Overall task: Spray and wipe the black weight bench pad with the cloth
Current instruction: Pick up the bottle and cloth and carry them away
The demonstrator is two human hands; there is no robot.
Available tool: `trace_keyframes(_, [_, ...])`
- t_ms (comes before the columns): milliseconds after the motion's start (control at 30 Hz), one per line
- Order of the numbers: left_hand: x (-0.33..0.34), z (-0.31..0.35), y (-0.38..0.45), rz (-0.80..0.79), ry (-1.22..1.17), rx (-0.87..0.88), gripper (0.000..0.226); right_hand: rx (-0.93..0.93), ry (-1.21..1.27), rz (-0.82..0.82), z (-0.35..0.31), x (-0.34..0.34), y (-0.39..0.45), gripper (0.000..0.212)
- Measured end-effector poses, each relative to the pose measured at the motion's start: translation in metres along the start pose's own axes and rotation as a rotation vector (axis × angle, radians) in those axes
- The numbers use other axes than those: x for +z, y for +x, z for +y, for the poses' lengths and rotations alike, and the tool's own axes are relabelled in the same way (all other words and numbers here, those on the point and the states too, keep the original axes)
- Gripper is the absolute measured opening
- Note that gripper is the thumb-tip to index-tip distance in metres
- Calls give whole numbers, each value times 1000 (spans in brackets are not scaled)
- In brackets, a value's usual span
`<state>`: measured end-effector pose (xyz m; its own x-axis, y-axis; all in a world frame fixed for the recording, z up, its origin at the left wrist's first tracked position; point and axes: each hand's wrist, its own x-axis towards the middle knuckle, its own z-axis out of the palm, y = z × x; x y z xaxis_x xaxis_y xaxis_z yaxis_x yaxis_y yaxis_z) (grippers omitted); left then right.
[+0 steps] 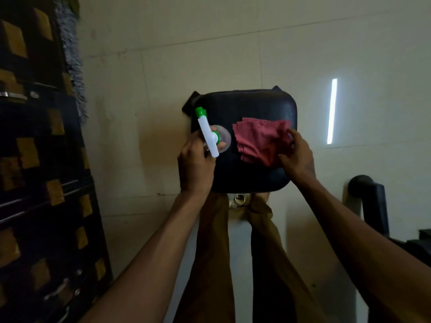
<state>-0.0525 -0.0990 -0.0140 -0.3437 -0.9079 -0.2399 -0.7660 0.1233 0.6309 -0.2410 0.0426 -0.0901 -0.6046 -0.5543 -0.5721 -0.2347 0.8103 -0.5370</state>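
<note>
- Black bench pad [245,106]: square, rounded corners, seen from above over pale tiled floor [163,66]. Sits directly beneath both hands.
- Left hand [196,166]: wrapped tight round the trigger neck of a spray bottle [208,134], over the pad's left edge. Fingers [211,132] curled closed on it.
- Spray head white with green nozzle tip and green collar; nozzle points up and away from the wrist, toward the pad's far left corner.
- Bottle body clear, seen end-on as a pale disc just right of the left grip, over the pad. Contents: cannot tell; no liquid level readable through the plastic in this light.
- Red cloth [258,138]: crumpled, lying flat on the pad's right half, just right of the bottle, a narrow strip of bare pad between the two.
- Right hand [297,157]: pinched shut on the cloth's near-right corner, thumb and fingertips gathering the fabric, at the pad's right edge. Rest of cloth spreads left from that pinch.
- Both forearms bare, reaching forward from bottom of view; brown trouser legs [217,252] between them, below the pad's near edge.
- Dark shelving unit [42,159] with yellowish blocks, well left of the left hand; metal handles low on it. What the drawers hold not visible.
- Dark padded machine arm [370,199] right of and nearer than the right hand.
- Bright strip of light [331,110] on floor, right of the cloth grip.
</note>
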Motion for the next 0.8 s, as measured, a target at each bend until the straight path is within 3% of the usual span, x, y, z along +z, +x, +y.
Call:
trace_keyframes(300, [2, 2, -7, -62, -5, 30, 40, -69, -136, -126, -5, 5, -18, 84])
trace_keyframes(467, [9, -1, -23, -57, -11, 8, 33, -111, -240, -64, -4, 3, -32, 63])
trace_keyframes(533, [9, -4, -29, -78, 5, -18, 40, -200, -274, -8, -2, 4, -40, 46])
trace_keyframes(633, [8, -10, -38, -122, -28, -8, 54, -310, -325, -101, -5, 15, -51, 23])
trace_keyframes(700, [5, -16, -43, -137, -44, -27, 58, -365, -361, -170, -7, 29, -53, 27])
trace_keyframes(800, [0, -29, -54, -122, -30, -113, 57, -406, -442, -131, -4, 50, -49, 43])
